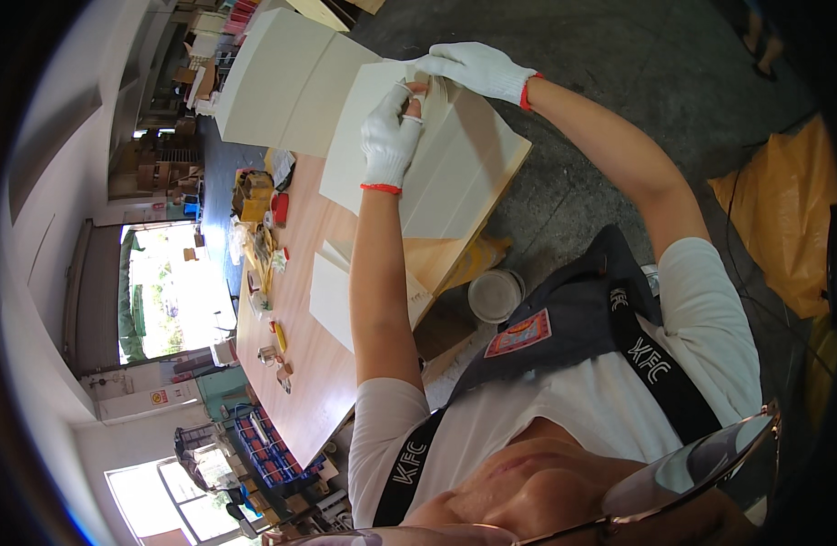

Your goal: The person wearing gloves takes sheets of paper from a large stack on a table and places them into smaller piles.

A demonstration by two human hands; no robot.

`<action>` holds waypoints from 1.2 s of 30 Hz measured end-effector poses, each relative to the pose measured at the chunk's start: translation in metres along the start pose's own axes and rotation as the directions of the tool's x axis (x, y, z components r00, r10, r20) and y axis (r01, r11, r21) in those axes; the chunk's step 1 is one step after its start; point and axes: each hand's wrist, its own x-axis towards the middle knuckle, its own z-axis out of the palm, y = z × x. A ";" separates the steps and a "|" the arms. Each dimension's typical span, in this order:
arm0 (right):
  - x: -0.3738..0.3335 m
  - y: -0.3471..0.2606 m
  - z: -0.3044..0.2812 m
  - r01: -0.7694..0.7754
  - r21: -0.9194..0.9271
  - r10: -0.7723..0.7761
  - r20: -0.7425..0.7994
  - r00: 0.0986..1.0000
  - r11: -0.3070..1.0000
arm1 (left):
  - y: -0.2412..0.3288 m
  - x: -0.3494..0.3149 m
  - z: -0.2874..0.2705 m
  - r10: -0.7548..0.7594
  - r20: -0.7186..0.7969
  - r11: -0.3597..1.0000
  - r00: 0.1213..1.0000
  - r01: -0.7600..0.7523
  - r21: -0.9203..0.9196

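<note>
Off-white card-like sheets (455,177) are spread on the pale wooden bench (309,378); at their edges, white-gloved left hand (389,141) is curled, white-gloved right hand (484,71) outstretched, grip unclear; creases could be caused by uneven pressure.

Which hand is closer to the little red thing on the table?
Left. The gloved left hand is over the pale sheets, across from the red thing; the gloved right hand is farther off, at the sheets' far edge.

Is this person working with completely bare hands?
No, the left hand and right hand both wear white gloves edged in red.
</note>
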 end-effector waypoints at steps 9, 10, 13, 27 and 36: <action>-0.009 0.000 0.006 0.003 -0.039 -0.005 -0.060 0.998 0.999 | -0.004 0.000 0.006 -0.054 0.027 0.998 0.998 0.054 -0.025; -0.010 0.000 0.005 0.003 -0.042 -0.005 -0.058 0.998 0.999 | -0.004 0.001 0.007 -0.069 0.028 0.997 0.997 0.070 -0.041; -0.010 0.000 0.006 0.004 -0.043 -0.006 -0.060 0.998 0.999 | -0.007 0.002 0.007 -0.053 0.026 0.995 0.998 0.055 -0.080; -0.012 -0.003 0.007 0.002 -0.119 -0.013 -0.089 0.996 0.993 | 0.004 0.001 0.003 0.005 -0.032 1.000 0.999 -0.004 0.025; -0.014 -0.006 0.006 -0.013 -0.117 0.003 -0.086 0.996 0.993 | -0.006 -0.001 0.010 0.010 -0.017 0.999 1.000 -0.009 0.031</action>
